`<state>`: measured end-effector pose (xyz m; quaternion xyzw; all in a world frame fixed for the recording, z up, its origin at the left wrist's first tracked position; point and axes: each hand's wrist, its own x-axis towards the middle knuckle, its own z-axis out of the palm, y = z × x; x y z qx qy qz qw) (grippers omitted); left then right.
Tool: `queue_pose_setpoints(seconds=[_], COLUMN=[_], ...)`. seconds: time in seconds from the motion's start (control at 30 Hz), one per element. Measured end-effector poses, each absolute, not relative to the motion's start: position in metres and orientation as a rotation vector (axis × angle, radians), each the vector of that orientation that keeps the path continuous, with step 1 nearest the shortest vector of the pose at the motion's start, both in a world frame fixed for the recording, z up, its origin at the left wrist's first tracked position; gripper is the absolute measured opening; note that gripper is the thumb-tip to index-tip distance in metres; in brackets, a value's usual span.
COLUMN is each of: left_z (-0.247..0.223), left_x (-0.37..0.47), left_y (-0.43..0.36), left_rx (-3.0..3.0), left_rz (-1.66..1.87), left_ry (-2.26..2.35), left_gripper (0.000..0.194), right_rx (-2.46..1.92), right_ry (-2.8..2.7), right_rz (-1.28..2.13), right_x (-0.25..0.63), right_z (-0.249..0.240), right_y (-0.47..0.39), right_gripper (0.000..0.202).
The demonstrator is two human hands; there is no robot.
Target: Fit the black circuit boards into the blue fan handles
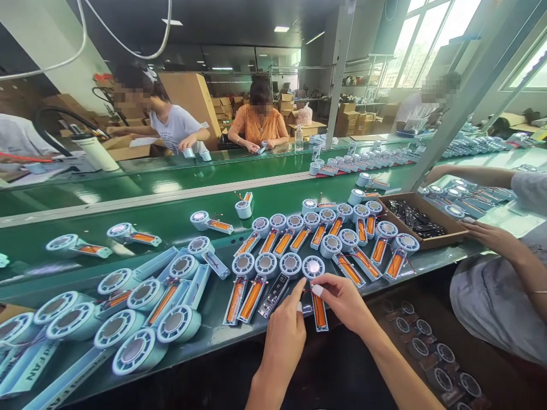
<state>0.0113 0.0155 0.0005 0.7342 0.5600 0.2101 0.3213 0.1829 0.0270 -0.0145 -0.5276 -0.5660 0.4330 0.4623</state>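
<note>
Both of my hands are at a light blue fan unit [319, 313] with a round head and an orange cell in its open handle. My left hand [287, 327] reaches its fingertips to the neck of the unit, fingers pressed together. My right hand [339, 299] pinches at the thin wires by the neck; exactly what lies between the fingertips is too small to tell. Just left of my left hand, a black circuit board [273, 296] rests on the handle of the neighbouring fan. More fans with orange cells [253, 299] lie beside it.
Many fan units [177, 322] crowd the left bench, others the back. A cardboard box [442, 230] of black boards stands right. A co-worker's hand [491, 236] is near it. People sit beyond the green belt [141, 210].
</note>
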Motion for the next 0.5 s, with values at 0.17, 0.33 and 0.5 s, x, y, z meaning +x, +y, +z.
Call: queue_pose_setpoints(seconds=[0.17, 0.33, 0.5], left_z=[-0.003, 0.002, 0.000], left_x=[0.014, 0.012, 0.014], left_y=[0.016, 0.015, 0.010], left_rx=[1.830, 1.809, 1.834], left_rz=[0.639, 0.724, 0.811], left_ry=[1.545, 1.522, 1.485], left_gripper=[0.042, 0.036, 0.039], right_rx=[-1.354, -1.406, -1.443], right_ry=[-1.474, -1.596, -1.698], right_rz=[1.002, 0.877, 0.717], right_x=[0.181, 0.178, 0.170], right_z=[-0.009, 0.000, 0.003], right_y=[0.026, 0.027, 0.026], right_gripper=[0.012, 0.011, 0.015])
